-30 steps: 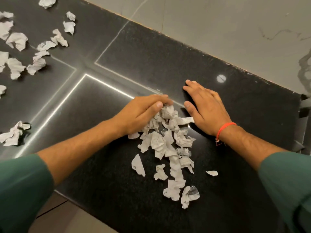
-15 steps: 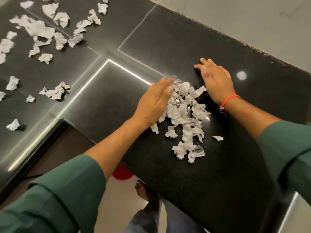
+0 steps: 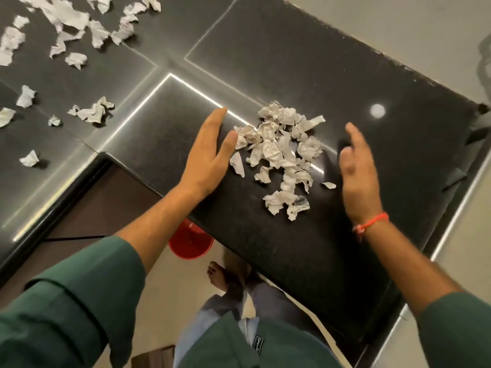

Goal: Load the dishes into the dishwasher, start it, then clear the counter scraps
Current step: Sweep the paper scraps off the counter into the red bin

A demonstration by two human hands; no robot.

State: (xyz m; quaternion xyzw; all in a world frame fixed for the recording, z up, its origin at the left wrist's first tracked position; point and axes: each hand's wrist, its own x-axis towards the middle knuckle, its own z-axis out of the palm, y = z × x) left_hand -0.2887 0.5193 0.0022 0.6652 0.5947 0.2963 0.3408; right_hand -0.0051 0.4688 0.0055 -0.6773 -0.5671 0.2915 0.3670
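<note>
A heap of crumpled white paper scraps lies on the black stone counter. My left hand is flat with straight fingers at the heap's left side, thumb tip touching a scrap. My right hand, with a red thread on the wrist, stands on edge a little to the right of the heap, blurred, fingers loosely bent, holding nothing. Both hands flank the heap.
More loose scraps are scattered over the counter's far left, with a few single pieces nearer. A red bucket stands on the floor below the counter's front edge. My foot shows beside it. A light wall runs behind the counter.
Both hands have drawn apart from the heap: the right came off the far side to stand at its right, the left slid slightly left. The view pulled back, showing the floor.
</note>
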